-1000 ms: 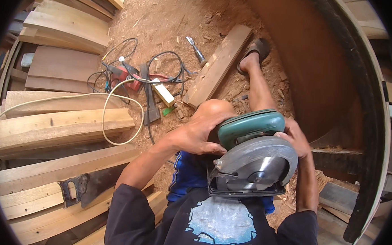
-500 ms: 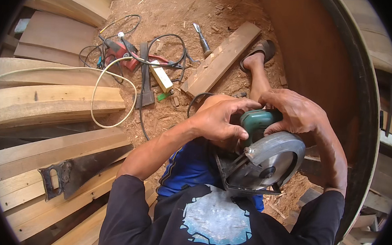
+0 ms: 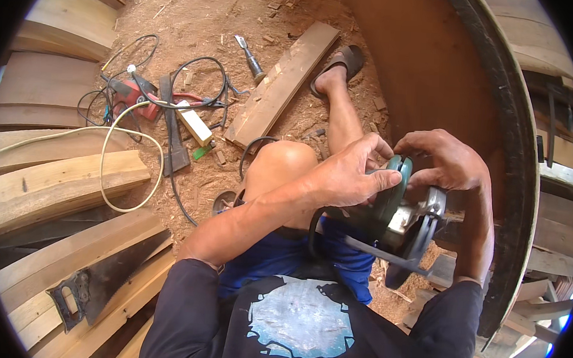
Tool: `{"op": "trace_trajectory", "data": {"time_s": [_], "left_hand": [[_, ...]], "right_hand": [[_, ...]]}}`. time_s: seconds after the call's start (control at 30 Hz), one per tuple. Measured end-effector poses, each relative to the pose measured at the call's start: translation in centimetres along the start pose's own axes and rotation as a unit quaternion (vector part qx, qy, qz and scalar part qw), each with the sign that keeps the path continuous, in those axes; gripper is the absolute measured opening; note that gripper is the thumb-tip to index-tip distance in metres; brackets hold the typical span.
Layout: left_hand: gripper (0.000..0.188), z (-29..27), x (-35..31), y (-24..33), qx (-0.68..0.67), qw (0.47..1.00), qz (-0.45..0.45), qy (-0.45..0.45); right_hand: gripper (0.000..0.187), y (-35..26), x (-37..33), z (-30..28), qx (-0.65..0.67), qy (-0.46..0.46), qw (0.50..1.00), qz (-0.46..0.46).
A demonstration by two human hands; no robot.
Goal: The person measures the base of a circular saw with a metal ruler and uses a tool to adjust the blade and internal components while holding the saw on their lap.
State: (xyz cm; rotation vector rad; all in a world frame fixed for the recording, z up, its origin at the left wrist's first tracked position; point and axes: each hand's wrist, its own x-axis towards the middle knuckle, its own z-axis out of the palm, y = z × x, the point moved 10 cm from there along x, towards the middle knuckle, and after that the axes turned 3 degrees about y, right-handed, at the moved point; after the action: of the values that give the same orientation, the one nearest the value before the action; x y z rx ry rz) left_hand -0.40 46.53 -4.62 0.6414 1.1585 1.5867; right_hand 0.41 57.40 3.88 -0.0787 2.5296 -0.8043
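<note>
A circular saw [image 3: 386, 201] with a dark green body is held above my lap, turned nearly edge-on, so its blade face is mostly hidden. Its metal guard and flat base plate [image 3: 387, 251] show on the right and below. My left hand [image 3: 346, 173] grips the green handle from the left, thumb along its top and the other fingers partly hidden behind it. From the far right my right hand [image 3: 448, 161] curls over the handle's upper end, thumb and fingers bent around it.
Curved timber planks [image 3: 56, 184] are stacked at left, with a handsaw [image 3: 100, 282] on them. A red power tool [image 3: 134, 97], looping cords, a chisel [image 3: 249, 58] and a board [image 3: 282, 83] lie on the sawdust. A large curved brown panel [image 3: 437, 70] rises on the right.
The circular saw has been turned in my hands, its round guard and blade face going from broadside to nearly edge-on. Both hands stay on it. The view has shifted, showing my bent knee more.
</note>
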Motion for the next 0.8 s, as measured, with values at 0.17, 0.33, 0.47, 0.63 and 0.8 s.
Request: {"op": "trace_trajectory", "data": {"time_s": [0.17, 0.33, 0.47, 0.63, 0.8], "left_hand": [[0.055, -0.1, 1.1, -2.2, 0.047, 0.996, 0.037, 0.060], [0.060, 0.9, 1.0, -3.7, -0.041, 0.996, 0.076, 0.025], [0.054, 1.1, -0.2, -3.5, -0.134, 0.990, 0.048, -0.005], [0.051, 0.7, -1.8, -4.3, -0.211, 0.977, 0.012, 0.017], [0.044, 0.1, -2.1, -4.7, -0.228, 0.972, 0.044, 0.045]], "right_hand": [[0.056, -0.4, 0.9, 0.1, -0.106, -0.029, 0.993, 0.051], [0.061, 0.3, -0.1, 0.6, -0.149, 0.021, 0.989, 0.006], [0.061, -1.3, -0.2, 0.4, -0.158, 0.032, 0.987, 0.017], [0.050, -4.8, 1.3, 0.5, -0.184, -0.015, 0.982, 0.045], [0.047, -6.5, 2.7, 1.0, -0.199, -0.025, 0.979, 0.044]]}}
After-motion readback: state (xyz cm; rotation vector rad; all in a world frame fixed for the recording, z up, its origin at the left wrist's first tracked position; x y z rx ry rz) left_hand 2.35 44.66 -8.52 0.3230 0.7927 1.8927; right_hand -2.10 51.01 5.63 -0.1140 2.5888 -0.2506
